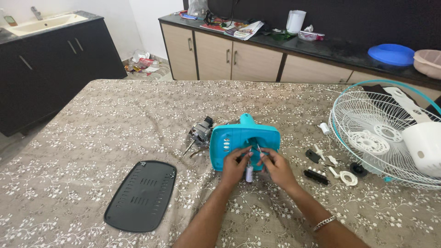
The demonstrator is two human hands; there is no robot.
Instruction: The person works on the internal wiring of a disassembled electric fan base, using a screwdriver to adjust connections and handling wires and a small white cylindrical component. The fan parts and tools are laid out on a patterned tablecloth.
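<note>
A turquoise fan base housing (243, 138) lies open side up on the cloth-covered table (115, 119). Both my hands work at its near edge. My left hand (235, 165) pinches thin wires over the opening. My right hand (274, 166) grips wires too, thumb and forefinger together. A small white cylindrical capacitor (249, 174) hangs from the wires between my hands. A grey fan motor (200, 133) lies just left of the housing.
A black vented cover plate (141, 195) lies at the near left. To the right are a white wire fan grille (381, 138), a white plastic shell (425, 147) and several small parts: a black switch block (316, 176), a white ring (349, 178), knobs. Cabinets stand behind.
</note>
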